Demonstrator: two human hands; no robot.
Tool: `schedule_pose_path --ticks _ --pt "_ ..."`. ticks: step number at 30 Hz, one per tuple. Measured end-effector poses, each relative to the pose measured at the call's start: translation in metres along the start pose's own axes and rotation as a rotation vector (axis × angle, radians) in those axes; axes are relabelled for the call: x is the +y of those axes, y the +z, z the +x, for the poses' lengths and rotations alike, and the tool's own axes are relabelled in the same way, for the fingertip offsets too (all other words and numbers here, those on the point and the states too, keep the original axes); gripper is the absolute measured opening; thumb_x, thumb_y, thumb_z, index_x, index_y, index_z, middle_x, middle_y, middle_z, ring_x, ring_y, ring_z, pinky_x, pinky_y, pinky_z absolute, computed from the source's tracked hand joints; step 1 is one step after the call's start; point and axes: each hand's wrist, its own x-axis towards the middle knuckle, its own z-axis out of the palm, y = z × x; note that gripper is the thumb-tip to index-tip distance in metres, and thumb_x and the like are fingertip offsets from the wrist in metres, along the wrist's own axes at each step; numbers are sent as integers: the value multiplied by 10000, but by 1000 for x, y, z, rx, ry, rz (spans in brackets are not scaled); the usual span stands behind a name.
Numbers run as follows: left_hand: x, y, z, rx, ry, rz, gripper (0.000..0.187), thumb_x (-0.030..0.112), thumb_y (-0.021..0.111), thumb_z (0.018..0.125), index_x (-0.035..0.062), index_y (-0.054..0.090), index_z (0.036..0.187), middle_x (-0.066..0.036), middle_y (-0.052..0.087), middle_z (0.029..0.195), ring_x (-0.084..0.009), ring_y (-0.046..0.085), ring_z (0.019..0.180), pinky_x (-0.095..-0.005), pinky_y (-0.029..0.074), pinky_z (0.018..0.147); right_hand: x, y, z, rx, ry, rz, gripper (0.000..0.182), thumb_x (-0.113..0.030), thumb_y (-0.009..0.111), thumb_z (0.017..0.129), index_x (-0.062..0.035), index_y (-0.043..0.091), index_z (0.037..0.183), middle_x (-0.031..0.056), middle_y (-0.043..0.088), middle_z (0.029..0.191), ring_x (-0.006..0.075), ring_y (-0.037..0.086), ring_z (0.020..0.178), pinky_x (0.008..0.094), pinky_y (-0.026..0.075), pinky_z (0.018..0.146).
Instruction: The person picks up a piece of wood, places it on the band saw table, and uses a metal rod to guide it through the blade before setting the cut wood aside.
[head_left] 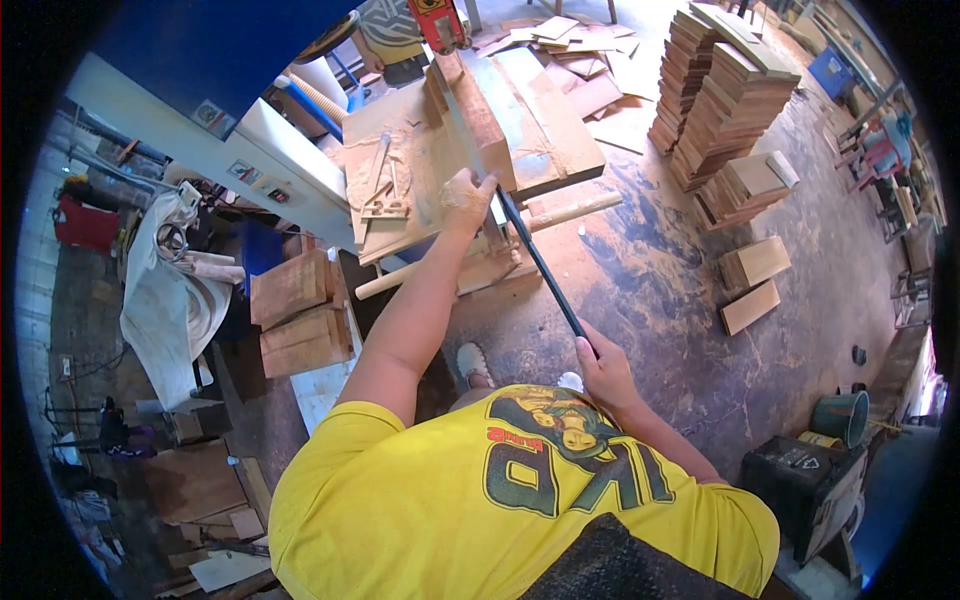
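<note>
A thick wooden block [475,125] stands lengthwise on the sawdust-covered machine table [415,130], below a red machine part [437,22]. My left hand [465,200] is at the block's near end, with bent fingers closed against its left corner; some fingertips are hidden. Lower right, my right hand [605,368] is wrapped round the near end of a long black bar [545,270]. The bar slants up to the block's near end, close to my left fingers. Thin wood offcuts [383,185] lie on the table left of the block.
Tall board stacks [720,100] and smaller piles [752,262] stand on the floor at right. Wooden blocks [300,300] lie at left. A round wooden rod [575,210] crosses the table's near side. Another person [392,35] is behind the machine. Loose boards [595,85] lie beyond.
</note>
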Motion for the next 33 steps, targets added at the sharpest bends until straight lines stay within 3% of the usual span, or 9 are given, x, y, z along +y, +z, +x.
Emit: schedule_pose_path --ticks 4,6,9,12,14,19,24,27,33 --pt "3 -2 -1 -5 2 8 588 507 728 812 -63 694 956 -258 697 840 -400 692 830 -459 524 777 -1 2 3 28 -49 -22 408 -229 515 1016 -17 542 1363 213 695 998 258 675 901 368 505 812" --pt "1 -1 -1 -5 2 5 588 509 730 812 -63 694 948 -259 695 834 -401 692 823 -461 525 770 -9 -1 4 -34 103 -46 406 -232 514 1017 -26 544 1366 189 683 911 224 643 800 363 503 756" --pt "-3 2 0 16 34 25 573 522 706 841 -47 705 912 -223 705 831 -348 692 802 -431 522 754 -8 1 5 -7 48 -28 405 -235 513 1018 -39 545 1371 174 663 853 206 610 741 360 496 716" --pt "-2 0 -1 9 35 18 586 533 702 843 -47 705 922 -224 706 836 -349 694 810 -429 524 758 1 3 9 24 -33 -39 411 -238 517 1014 -40 542 1374 195 675 888 228 641 781 365 503 741" --pt "-1 0 -1 24 41 -19 575 505 732 820 -61 693 913 -262 687 808 -405 686 796 -470 521 751 7 7 12 44 -66 -41 413 -239 518 1013 -39 541 1374 204 680 904 241 654 802 369 506 753" --pt "2 -2 -2 4 29 23 586 528 712 835 -52 700 925 -241 697 823 -374 690 806 -451 523 753 13 10 16 83 -158 -58 414 -238 523 1008 -44 543 1373 231 688 953 277 684 869 379 513 788" --pt "0 -2 -2 -1 36 30 607 554 690 849 -46 703 941 -221 707 842 -340 696 822 -429 526 755 0 6 19 29 -28 -34 408 -219 528 1004 -56 544 1377 203 662 857 213 627 757 361 502 736" --pt "3 -6 -4 -18 16 -2 570 509 720 832 -52 694 932 -256 692 825 -401 686 813 -467 522 760 5 9 23 64 -112 -14 403 -209 529 1002 -66 543 1378 185 616 776 184 578 698 359 487 689" --pt "-4 -11 -4 -99 17 -31 563 489 692 857 -41 691 1047 -257 704 935 -384 688 912 -444 519 817 -2 8 28 31 -14 -3 377 -204 533 998 -61 568 1345 192 580 722 200 568 651 373 467 640"
